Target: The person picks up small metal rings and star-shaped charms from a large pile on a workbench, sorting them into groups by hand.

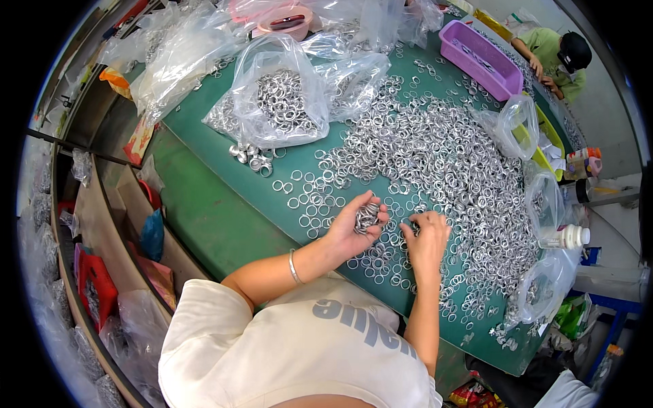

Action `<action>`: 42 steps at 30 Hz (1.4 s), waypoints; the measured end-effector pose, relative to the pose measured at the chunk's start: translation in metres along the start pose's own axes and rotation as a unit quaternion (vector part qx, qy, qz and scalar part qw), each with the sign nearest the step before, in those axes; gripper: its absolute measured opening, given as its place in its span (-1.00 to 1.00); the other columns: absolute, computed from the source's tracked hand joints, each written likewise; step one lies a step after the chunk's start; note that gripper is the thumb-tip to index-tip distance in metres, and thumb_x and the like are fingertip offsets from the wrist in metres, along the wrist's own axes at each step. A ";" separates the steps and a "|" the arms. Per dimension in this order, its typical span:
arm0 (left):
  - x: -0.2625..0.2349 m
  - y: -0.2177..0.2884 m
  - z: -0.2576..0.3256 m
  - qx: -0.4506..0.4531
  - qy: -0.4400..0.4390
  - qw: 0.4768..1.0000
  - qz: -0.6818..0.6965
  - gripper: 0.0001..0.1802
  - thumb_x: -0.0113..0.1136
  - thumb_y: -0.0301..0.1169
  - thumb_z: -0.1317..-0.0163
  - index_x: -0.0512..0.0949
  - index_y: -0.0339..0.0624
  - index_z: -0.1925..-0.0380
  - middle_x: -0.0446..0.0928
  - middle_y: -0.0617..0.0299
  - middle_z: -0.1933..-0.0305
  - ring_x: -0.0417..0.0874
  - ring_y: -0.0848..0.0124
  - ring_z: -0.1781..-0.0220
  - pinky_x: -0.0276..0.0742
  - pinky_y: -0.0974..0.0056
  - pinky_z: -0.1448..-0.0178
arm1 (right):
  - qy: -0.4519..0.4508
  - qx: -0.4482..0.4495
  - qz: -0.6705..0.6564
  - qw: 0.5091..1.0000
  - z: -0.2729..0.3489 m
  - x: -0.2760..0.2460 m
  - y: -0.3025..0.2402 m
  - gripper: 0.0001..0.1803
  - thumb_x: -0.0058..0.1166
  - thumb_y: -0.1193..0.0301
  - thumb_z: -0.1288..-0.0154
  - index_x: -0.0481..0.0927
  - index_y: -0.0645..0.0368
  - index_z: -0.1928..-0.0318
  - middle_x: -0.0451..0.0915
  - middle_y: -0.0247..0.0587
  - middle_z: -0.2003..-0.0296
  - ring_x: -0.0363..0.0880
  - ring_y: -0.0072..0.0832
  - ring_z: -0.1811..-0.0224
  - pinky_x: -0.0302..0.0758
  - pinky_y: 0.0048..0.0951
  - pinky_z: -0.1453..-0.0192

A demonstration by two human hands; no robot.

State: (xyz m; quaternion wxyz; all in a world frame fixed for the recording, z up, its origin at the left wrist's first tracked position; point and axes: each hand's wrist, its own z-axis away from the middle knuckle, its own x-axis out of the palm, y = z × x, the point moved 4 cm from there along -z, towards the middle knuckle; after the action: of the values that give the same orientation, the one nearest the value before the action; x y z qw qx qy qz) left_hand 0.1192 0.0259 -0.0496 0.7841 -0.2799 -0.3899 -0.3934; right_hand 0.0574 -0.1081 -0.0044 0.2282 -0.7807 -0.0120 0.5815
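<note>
My left hand (358, 224) is cupped palm up, its fingers curled around a handful of silver metal rings (367, 215). Just to its right, my right hand (427, 238) reaches down to the green table, thumb and fingers drawn together on metal rings at its fingertips. How many rings it pinches is hidden. Loose rings (381, 262) lie scattered under and between both hands. Beyond them a large heap of similar rings (442, 146) spreads across the table to the right.
A clear plastic bag of rings (282, 102) stands on the green table (224, 156), with thicker rings (255, 160) beside it. At the far right are a purple basket (479, 58), a yellow-green tray (544, 136) and a white bottle (568, 236). Another person (561, 61) works beyond.
</note>
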 end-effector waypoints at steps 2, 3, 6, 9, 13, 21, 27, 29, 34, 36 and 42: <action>0.000 0.000 0.001 -0.002 0.004 1.000 -0.008 -0.82 0.09 -0.28 -0.24 0.43 -0.14 0.35 0.42 0.21 0.34 0.44 0.45 0.36 0.26 0.52 0.62 | -0.009 -0.007 0.011 1.000 -0.001 0.005 -0.003 -0.86 0.25 0.49 0.08 0.58 0.15 0.43 0.47 -0.27 0.41 0.40 -0.31 0.24 0.25 -0.31 0.12; 0.000 -0.001 0.002 -0.005 0.003 1.000 -0.015 -0.83 0.08 -0.28 -0.24 0.43 -0.14 0.35 0.41 0.22 0.35 0.44 0.46 0.36 0.26 0.52 0.61 | -0.014 -0.012 0.016 1.000 -0.001 0.007 -0.004 -0.87 0.24 0.49 0.09 0.58 0.15 0.44 0.47 -0.28 0.41 0.40 -0.32 0.23 0.25 -0.31 0.12; 0.000 0.001 0.005 -0.007 -0.009 0.997 -0.081 -0.81 0.06 -0.27 -0.26 0.45 -0.14 0.27 0.44 0.25 0.34 0.47 0.46 0.35 0.28 0.52 0.60 | 0.023 -0.009 -0.047 0.999 -0.002 0.002 0.000 -0.88 0.23 0.52 0.11 0.56 0.14 0.47 0.47 -0.28 0.42 0.41 -0.32 0.26 0.25 -0.33 0.13; 0.005 -0.002 0.005 -0.028 -0.022 0.980 -0.194 -0.70 0.02 -0.19 -0.29 0.47 -0.19 0.15 0.50 0.27 0.33 0.51 0.48 0.35 0.30 0.52 0.59 | 0.044 0.020 -0.230 0.972 -0.005 -0.014 -0.007 -0.90 0.18 0.56 0.06 0.54 0.20 0.45 0.52 -0.24 0.39 0.44 -0.31 0.28 0.29 -0.37 0.12; 0.012 -0.001 0.012 -0.069 0.003 0.971 -0.227 -0.67 0.05 -0.15 -0.27 0.49 -0.17 0.17 0.52 0.31 0.36 0.51 0.52 0.44 0.30 0.54 0.58 | -0.037 -0.087 -0.259 0.961 -0.010 -0.024 -0.049 -0.92 0.11 0.61 -0.04 0.56 0.28 0.38 0.52 -0.18 0.37 0.46 -0.31 0.30 0.35 -0.38 0.11; 0.062 0.103 0.032 0.259 -0.046 0.922 -0.284 -0.79 0.05 -0.28 -0.26 0.47 -0.16 0.22 0.50 0.27 0.35 0.54 0.51 0.39 0.38 0.50 0.54 | -0.005 0.053 -0.392 0.919 -0.005 -0.020 -0.024 -0.91 0.05 0.61 -0.13 0.57 0.32 0.32 0.52 -0.19 0.39 0.47 -0.48 0.35 0.39 -0.54 0.21; 0.115 0.244 0.054 0.665 0.118 0.494 -0.548 -0.74 0.01 -0.33 -0.28 0.49 -0.28 0.16 0.56 0.14 0.27 0.56 0.41 0.23 0.48 0.37 0.18 | -0.086 0.005 -0.352 0.932 -0.002 -0.016 -0.038 -0.90 0.04 0.60 -0.15 0.57 0.32 0.30 0.54 -0.18 0.42 0.50 -0.45 0.41 0.41 -0.51 0.26; 0.121 0.249 0.053 0.690 0.161 0.343 -0.616 -0.74 0.01 -0.36 -0.26 0.50 -0.32 0.16 0.55 0.04 0.21 0.54 0.26 0.13 0.44 0.29 0.05 | -0.094 0.004 -0.345 0.934 -0.001 -0.015 -0.037 -0.89 0.04 0.60 -0.14 0.57 0.32 0.29 0.54 -0.18 0.42 0.50 -0.45 0.41 0.41 -0.51 0.27; 0.124 0.210 0.063 0.700 0.127 0.248 -0.658 -0.76 0.07 -0.42 -0.21 0.52 -0.32 0.17 0.53 -0.02 0.11 0.55 0.20 0.05 0.39 0.23 -0.05 | -0.103 0.008 -0.337 0.936 -0.001 -0.014 -0.034 -0.89 0.04 0.60 -0.14 0.56 0.32 0.29 0.54 -0.18 0.43 0.49 -0.45 0.43 0.40 -0.50 0.28; 0.117 0.190 0.068 0.604 0.158 0.252 -0.739 -0.84 0.15 -0.49 -0.09 0.55 -0.25 0.29 0.51 0.07 0.24 0.53 0.22 0.15 0.34 0.16 0.03 | -0.107 0.014 -0.335 0.936 -0.001 -0.013 -0.033 -0.89 0.04 0.60 -0.14 0.56 0.32 0.29 0.54 -0.18 0.43 0.48 -0.45 0.44 0.40 -0.50 0.28; 0.086 0.181 0.069 0.513 0.157 0.050 -0.842 -0.82 0.30 -0.51 0.13 0.55 -0.14 0.45 0.44 0.24 0.37 0.45 0.29 0.18 0.24 0.20 0.13 | -0.135 0.016 -0.341 0.930 0.001 -0.006 -0.034 -0.89 0.04 0.59 -0.15 0.56 0.32 0.28 0.53 -0.17 0.44 0.48 -0.45 0.44 0.39 -0.50 0.30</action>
State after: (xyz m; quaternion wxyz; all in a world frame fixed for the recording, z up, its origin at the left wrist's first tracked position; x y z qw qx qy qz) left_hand 0.2764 0.1393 0.0352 -0.0870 0.7784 -0.3343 -0.5241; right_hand 0.0627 -0.0784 0.0130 0.4219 -0.6400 -0.2987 0.5685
